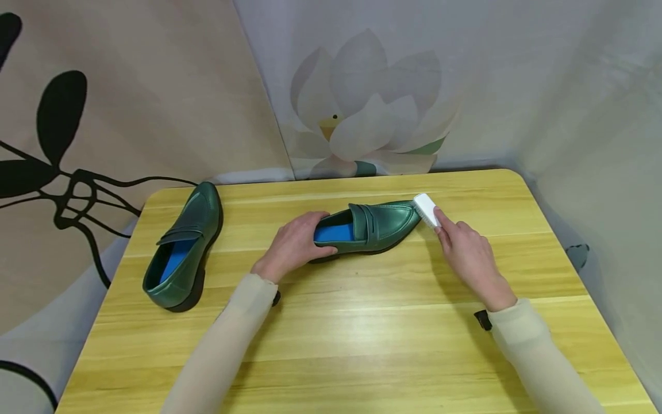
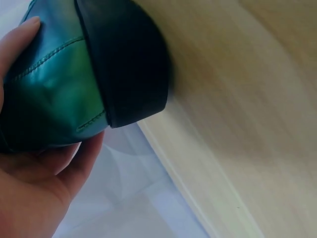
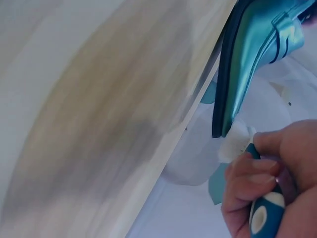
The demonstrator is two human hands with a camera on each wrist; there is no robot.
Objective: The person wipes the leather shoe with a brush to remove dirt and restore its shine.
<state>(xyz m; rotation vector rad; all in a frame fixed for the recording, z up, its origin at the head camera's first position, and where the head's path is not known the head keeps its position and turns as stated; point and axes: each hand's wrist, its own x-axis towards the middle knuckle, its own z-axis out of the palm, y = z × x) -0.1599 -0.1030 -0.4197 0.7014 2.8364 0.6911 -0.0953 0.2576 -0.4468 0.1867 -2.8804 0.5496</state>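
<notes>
A green loafer with a blue insole lies sideways near the middle of the table, toe to the right. My left hand grips it around the heel; the left wrist view shows the thumb on one side of the green heel and fingers on the other. In my right hand is a brush, its white bristled head at the loafer's pointed toe. The right wrist view shows curled fingers around the brush's blue and white handle.
A matching green loafer stands at the left of the wooden table, toe toward the back edge. Behind the table hangs a pale curtain printed with a flower, and black leaf shapes mark the left side.
</notes>
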